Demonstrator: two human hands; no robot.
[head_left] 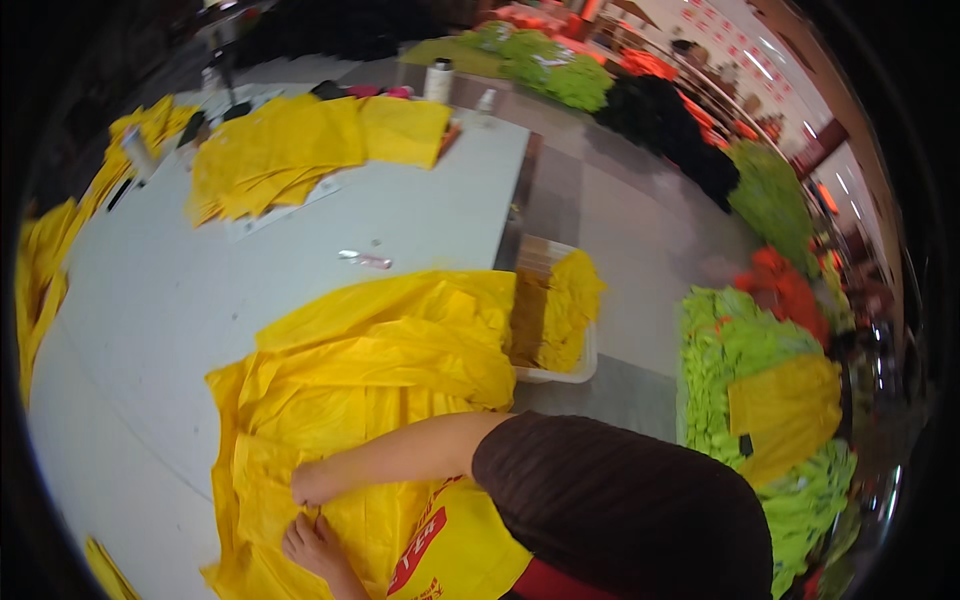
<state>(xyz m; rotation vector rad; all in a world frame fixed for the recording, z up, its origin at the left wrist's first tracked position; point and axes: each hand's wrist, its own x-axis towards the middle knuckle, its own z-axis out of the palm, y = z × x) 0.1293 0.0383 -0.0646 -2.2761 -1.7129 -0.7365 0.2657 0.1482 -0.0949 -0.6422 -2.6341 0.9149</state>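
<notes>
Dark-sleeved right arm crosses at 5 o'clock; right hand pinches a fold of the yellow bag lying on the white table. Left hand, at 6 o'clock, pinches the same fold just below. Bag's far end overhangs toward the white bin at 3 o'clock. Risk, judged: slippery film could slide off the edge if the pinch loosens.
</notes>
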